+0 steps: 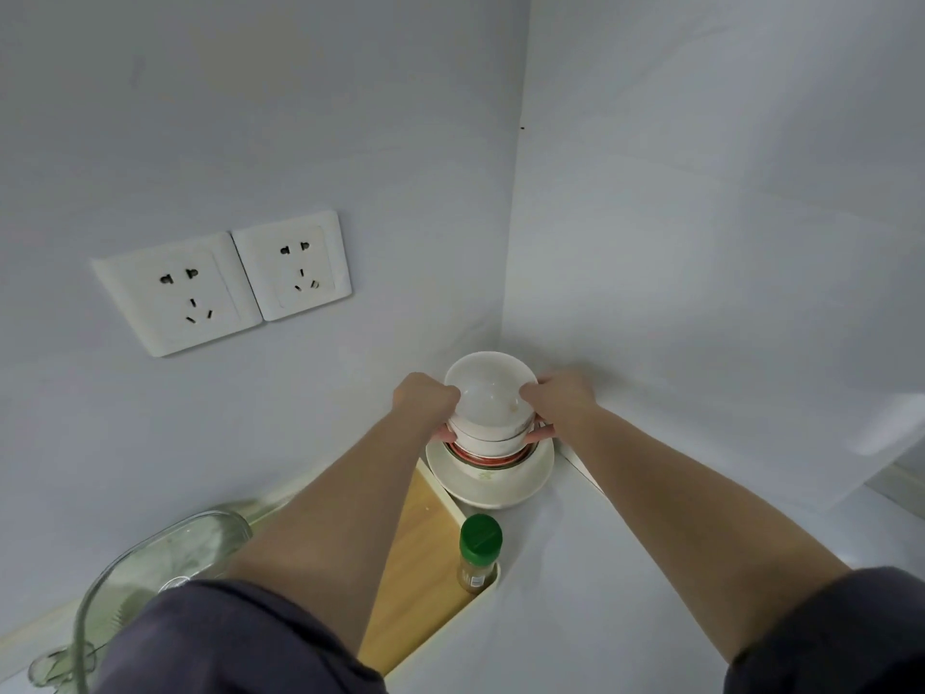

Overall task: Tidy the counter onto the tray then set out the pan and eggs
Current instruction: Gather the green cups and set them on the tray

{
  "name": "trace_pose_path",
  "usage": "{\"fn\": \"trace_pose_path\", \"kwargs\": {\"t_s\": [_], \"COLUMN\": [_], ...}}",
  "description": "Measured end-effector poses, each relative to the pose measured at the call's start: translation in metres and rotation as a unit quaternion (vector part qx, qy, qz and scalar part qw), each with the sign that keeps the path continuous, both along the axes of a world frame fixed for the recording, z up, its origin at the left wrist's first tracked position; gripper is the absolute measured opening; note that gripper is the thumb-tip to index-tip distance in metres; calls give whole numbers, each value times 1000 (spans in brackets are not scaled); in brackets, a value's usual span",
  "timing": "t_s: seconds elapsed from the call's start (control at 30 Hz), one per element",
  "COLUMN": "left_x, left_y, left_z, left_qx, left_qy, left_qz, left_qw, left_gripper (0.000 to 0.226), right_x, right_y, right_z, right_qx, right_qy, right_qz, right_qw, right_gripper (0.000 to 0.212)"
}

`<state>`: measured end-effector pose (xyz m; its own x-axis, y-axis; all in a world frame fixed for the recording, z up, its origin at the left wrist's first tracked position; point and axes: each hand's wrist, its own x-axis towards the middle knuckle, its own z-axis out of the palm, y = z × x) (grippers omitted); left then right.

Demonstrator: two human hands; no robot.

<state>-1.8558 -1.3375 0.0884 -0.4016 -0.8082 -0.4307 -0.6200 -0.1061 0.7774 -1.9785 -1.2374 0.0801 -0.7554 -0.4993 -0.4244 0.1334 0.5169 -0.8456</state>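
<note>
While my left hand (pixel 425 400) and right hand (pixel 558 398) curl round the stacked white bowls (pixel 488 408) at the back corner of the counter (pixel 575 568), over a wide dish (pixel 493 480), an uneven squeeze could, I reckon, let one slip out.

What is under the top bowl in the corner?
A second white bowl, a red-rimmed bowl, then a wide white dish. The left hand and right hand grip the sides; the lower bowls' insides are covered.

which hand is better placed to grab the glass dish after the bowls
Left, probably. The left hand is on the same side as the glass dish; the right hand sits across the stacked bowls from it. Both hands grip those bowls for now.
</note>
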Motion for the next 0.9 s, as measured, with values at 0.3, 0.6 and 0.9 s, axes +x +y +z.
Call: {"fn": "trace_pose_path", "kwargs": {"t_s": [0.3, 0.6, 0.9], "left_x": [-8, -5, 40], "left_y": [-6, -6, 39], "left_z": [-17, -28, -3], "left_qx": [-35, -20, -179], "left_qy": [-24, 12, 54], "left_qz": [14, 8, -20], "left_qw": [999, 1000, 982], "left_gripper": [14, 31, 58], "right_x": [-12, -8, 46], "right_y": [-3, -2, 24], "right_z": [-18, -25, -10], "right_qx": [14, 5, -41], "right_qy": [37, 40, 267], "right_qz": [4, -4, 9], "right_qw": [999, 999, 963], "right_gripper": [16, 10, 45]}}
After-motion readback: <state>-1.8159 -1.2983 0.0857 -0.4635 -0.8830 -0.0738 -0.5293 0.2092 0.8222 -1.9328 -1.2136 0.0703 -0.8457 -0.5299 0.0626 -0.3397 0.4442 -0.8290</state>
